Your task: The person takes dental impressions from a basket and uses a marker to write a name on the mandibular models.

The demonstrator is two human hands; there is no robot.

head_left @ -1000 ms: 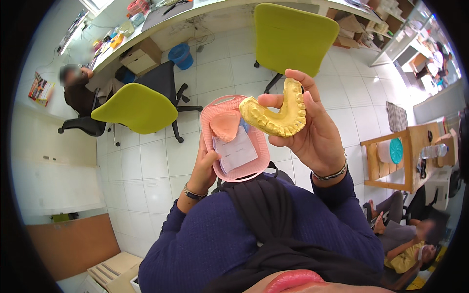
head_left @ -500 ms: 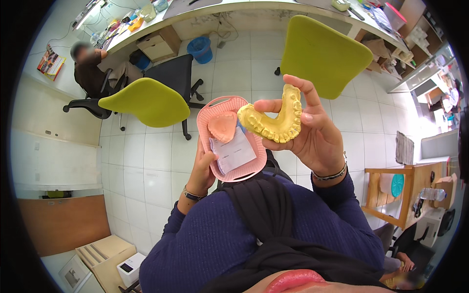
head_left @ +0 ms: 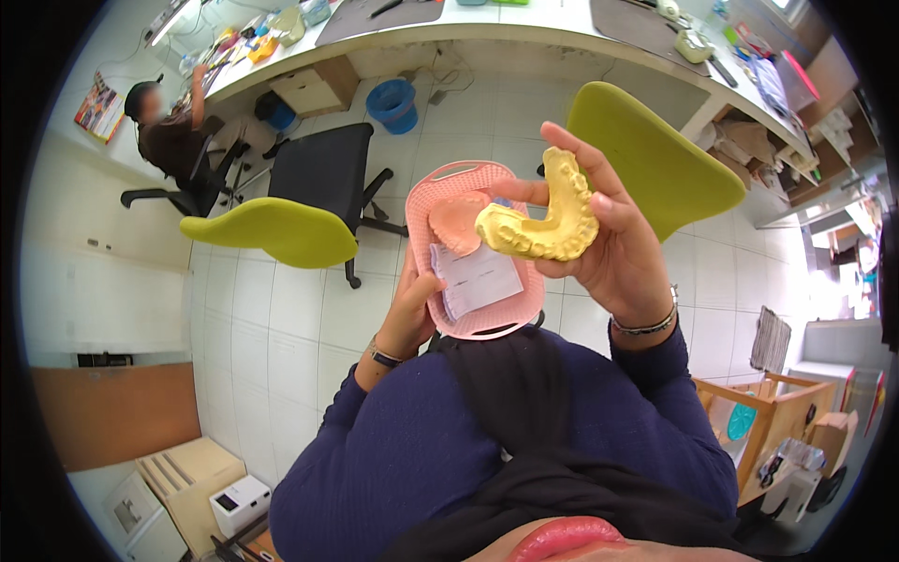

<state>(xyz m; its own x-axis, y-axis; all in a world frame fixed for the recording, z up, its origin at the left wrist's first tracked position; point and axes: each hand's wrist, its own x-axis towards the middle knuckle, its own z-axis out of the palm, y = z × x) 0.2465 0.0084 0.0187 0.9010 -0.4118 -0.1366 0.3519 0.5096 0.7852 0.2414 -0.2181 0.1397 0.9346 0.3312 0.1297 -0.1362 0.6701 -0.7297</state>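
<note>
In my right hand (head_left: 623, 248) is a yellow horseshoe-shaped dental cast (head_left: 552, 229) with a row of teeth along its outer curve. Thumb and fingers grip it from the right, above the basket's right side. My left hand (head_left: 412, 302) grasps the left side of a pink plastic basket (head_left: 520, 281), thumb over the rim. Inside the basket lies an orange-pink dental cast (head_left: 457, 223) and, nearer me, a folded white paper (head_left: 478, 281) with some writing. Something blue shows partly behind the yellow cast; I cannot make out what it is.
A long worktop (head_left: 524, 21) with tools runs along the far wall. Green-backed chairs stand at the left (head_left: 272, 234) and right (head_left: 646, 159). A blue bin (head_left: 391, 105) is below the worktop. At far left a person (head_left: 169, 131) sits. A wooden table (head_left: 773, 426) stands at the right.
The basket and the yellow cast have shifted a little to the right in view. The cast is turned slightly. The seated person has raised an arm toward the worktop, and the view has shifted.
</note>
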